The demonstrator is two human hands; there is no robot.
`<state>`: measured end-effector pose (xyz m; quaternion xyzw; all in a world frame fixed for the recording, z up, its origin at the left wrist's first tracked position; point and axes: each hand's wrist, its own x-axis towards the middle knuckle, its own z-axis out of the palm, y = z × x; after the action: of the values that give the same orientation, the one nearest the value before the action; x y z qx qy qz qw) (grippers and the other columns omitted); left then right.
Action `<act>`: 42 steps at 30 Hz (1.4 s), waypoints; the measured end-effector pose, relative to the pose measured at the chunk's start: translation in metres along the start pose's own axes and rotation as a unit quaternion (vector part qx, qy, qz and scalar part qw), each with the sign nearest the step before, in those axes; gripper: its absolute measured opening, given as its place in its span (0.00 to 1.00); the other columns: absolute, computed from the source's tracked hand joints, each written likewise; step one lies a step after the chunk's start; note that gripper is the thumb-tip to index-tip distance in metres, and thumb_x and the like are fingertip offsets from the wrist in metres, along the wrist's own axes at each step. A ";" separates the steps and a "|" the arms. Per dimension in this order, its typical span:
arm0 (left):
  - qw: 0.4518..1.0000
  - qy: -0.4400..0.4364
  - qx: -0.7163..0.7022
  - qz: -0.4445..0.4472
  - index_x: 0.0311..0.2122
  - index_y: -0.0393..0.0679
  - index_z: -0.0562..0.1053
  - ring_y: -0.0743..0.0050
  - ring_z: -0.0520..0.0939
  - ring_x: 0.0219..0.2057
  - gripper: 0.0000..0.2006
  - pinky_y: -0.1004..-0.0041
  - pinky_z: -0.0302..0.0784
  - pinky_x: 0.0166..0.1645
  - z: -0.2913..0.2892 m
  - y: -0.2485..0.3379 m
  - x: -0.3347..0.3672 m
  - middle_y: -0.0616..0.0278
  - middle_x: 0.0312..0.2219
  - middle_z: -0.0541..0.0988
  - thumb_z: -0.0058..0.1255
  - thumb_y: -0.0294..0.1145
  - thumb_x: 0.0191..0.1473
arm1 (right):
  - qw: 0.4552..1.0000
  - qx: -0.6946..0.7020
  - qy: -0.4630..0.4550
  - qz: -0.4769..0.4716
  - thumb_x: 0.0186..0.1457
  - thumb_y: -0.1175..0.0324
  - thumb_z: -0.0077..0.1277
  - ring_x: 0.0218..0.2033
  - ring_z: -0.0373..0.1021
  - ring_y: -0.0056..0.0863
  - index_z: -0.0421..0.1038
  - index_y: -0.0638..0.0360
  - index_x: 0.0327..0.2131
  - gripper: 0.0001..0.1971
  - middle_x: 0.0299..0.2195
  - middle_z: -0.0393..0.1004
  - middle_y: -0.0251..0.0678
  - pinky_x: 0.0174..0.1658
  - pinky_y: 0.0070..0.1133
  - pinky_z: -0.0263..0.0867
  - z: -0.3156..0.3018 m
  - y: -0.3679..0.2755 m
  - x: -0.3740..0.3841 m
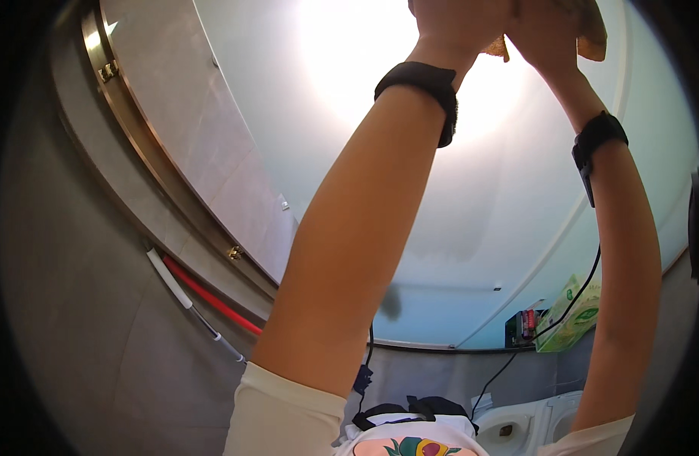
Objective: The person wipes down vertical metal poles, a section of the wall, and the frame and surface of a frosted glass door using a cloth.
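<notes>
Both my arms reach up to the top edge, in front of a pale blue, glossy panel with a strong white glare. A brown cloth shows beside my right hand, which appears closed on it. A small corner of the same brown material hangs between the two hands. My left hand is close against the right one, and its fingers are cut off by the frame's top edge, so its grip is hidden. Black bands circle both wrists.
A white toilet stands below at right. Near it are a green-and-white packet, a small dark box and a black cable. At left, a red pole and a white-and-grey pole lean by a metal-framed edge.
</notes>
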<state>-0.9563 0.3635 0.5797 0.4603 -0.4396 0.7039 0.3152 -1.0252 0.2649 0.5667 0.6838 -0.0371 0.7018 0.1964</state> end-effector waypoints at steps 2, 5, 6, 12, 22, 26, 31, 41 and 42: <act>1.000 0.000 -0.002 0.007 0.53 0.30 0.60 0.51 0.58 0.59 0.25 0.59 0.49 0.63 -0.002 -0.002 -0.002 0.44 0.53 0.63 0.34 0.34 0.51 | 1.000 0.001 -0.003 0.011 0.56 0.53 0.40 0.26 0.71 0.27 0.55 0.57 0.58 0.29 0.29 0.75 0.40 0.31 0.21 0.67 0.002 -0.002 -0.005; 1.000 0.011 -0.015 0.022 0.53 0.30 0.61 0.52 0.59 0.58 0.25 0.60 0.49 0.63 -0.003 -0.006 -0.010 0.44 0.53 0.63 0.35 0.34 0.51 | 0.998 0.000 -0.039 0.055 0.57 0.53 0.40 0.24 0.71 0.28 0.53 0.60 0.58 0.30 0.26 0.75 0.42 0.29 0.22 0.67 0.000 -0.012 -0.011; 0.999 0.022 -0.025 0.026 0.52 0.30 0.62 0.52 0.59 0.58 0.25 0.61 0.50 0.63 -0.004 -0.007 -0.012 0.44 0.53 0.64 0.36 0.34 0.50 | 0.993 -0.002 -0.075 0.086 0.57 0.54 0.40 0.24 0.71 0.29 0.53 0.62 0.58 0.30 0.25 0.74 0.43 0.29 0.23 0.67 -0.001 -0.014 -0.013; 0.997 0.049 -0.029 0.045 0.49 0.29 0.65 0.51 0.63 0.56 0.23 0.60 0.52 0.63 -0.006 -0.004 -0.021 0.43 0.50 0.67 0.37 0.33 0.49 | 0.997 -0.070 0.039 0.022 0.56 0.55 0.40 0.23 0.71 0.33 0.52 0.63 0.58 0.30 0.24 0.74 0.45 0.31 0.26 0.67 0.011 -0.011 -0.028; 0.994 0.080 -0.036 0.061 0.46 0.28 0.66 0.51 0.66 0.52 0.22 0.60 0.58 0.59 -0.017 0.009 -0.038 0.44 0.46 0.69 0.38 0.33 0.48 | 0.994 0.020 -0.043 0.101 0.55 0.53 0.44 0.24 0.71 0.32 0.52 0.60 0.59 0.32 0.26 0.74 0.43 0.27 0.23 0.69 0.002 -0.024 -0.052; 0.994 0.004 -0.104 0.033 0.39 0.30 0.67 0.52 0.69 0.44 0.16 0.61 0.63 0.52 -0.030 0.019 -0.036 0.47 0.39 0.70 0.38 0.33 0.49 | 0.999 -0.011 0.016 0.044 0.54 0.54 0.46 0.27 0.71 0.30 0.55 0.59 0.57 0.30 0.29 0.74 0.43 0.30 0.23 0.69 -0.001 -0.020 -0.063; 0.988 -0.025 -0.155 0.005 0.35 0.32 0.66 0.53 0.69 0.41 0.11 0.61 0.65 0.49 -0.044 0.029 -0.051 0.48 0.35 0.70 0.41 0.31 0.50 | 0.998 -0.042 0.021 0.039 0.50 0.53 0.51 0.48 0.62 0.35 0.63 0.60 0.50 0.28 0.44 0.66 0.48 0.47 0.33 0.61 -0.005 -0.033 -0.081; 0.985 -0.069 -0.156 -0.021 0.38 0.36 0.65 0.55 0.70 0.40 0.11 0.62 0.67 0.46 -0.054 0.056 -0.100 0.50 0.35 0.69 0.42 0.30 0.50 | 0.994 -0.005 -0.087 0.069 0.48 0.52 0.53 0.60 0.44 0.41 0.44 0.59 0.60 0.41 0.57 0.48 0.48 0.61 0.38 0.38 -0.021 -0.039 -0.142; 0.991 -0.068 -0.116 -0.023 0.43 0.38 0.67 0.56 0.69 0.46 0.17 0.64 0.66 0.49 -0.047 0.051 -0.118 0.51 0.42 0.68 0.44 0.31 0.46 | 0.987 0.053 -0.109 0.104 0.50 0.55 0.50 0.45 0.58 0.38 0.50 0.56 0.59 0.35 0.44 0.61 0.44 0.49 0.37 0.52 -0.015 -0.042 -0.151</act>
<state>-0.9723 0.3801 0.4451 0.4773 -0.5282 0.6078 0.3519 -1.0271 0.2744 0.4097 0.7581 -0.0920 0.6406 0.0804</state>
